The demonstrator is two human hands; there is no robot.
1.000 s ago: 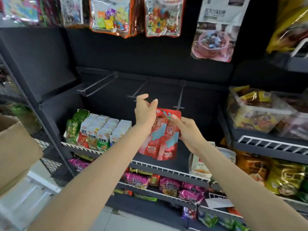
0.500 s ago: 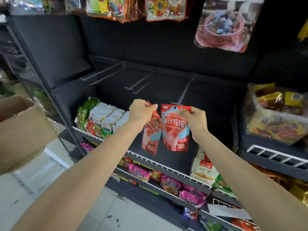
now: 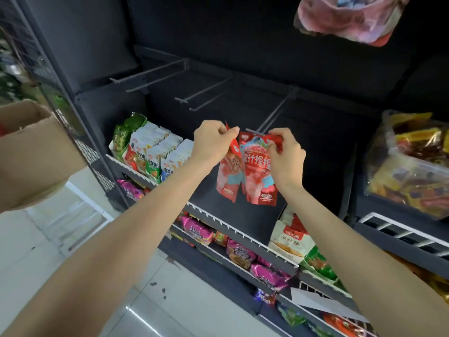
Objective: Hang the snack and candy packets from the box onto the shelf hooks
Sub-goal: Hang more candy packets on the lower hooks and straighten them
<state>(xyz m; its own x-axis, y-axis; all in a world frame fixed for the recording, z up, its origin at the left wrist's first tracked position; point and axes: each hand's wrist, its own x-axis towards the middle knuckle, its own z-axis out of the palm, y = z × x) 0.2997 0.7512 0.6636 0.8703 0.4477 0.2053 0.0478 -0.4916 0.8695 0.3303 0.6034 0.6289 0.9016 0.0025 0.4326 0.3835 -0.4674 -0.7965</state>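
Two red snack packets hang from a person's raised hands at the tip of the right-hand shelf hook, the landmark for this step. Nearest the camera, the left hand, just left of the hook's tip, pinches the top of the side-turned packet between curled fingers and thumb. The right hand, just below and right of the tip, grips the top corner of the front-facing packet, whose upper edge sits right at the tip; whether the hole has caught the wire cannot be told. Doing this well likely means holding the header flat, lining its hole with the tip, then sliding the packet back along the wire before bringing up the second. Left of the hook and nearer the camera, the cardboard box waits with its flap open. Farther left along the back panel, two more empty hooks jut out; above and to the right, a pink bag already hangs.
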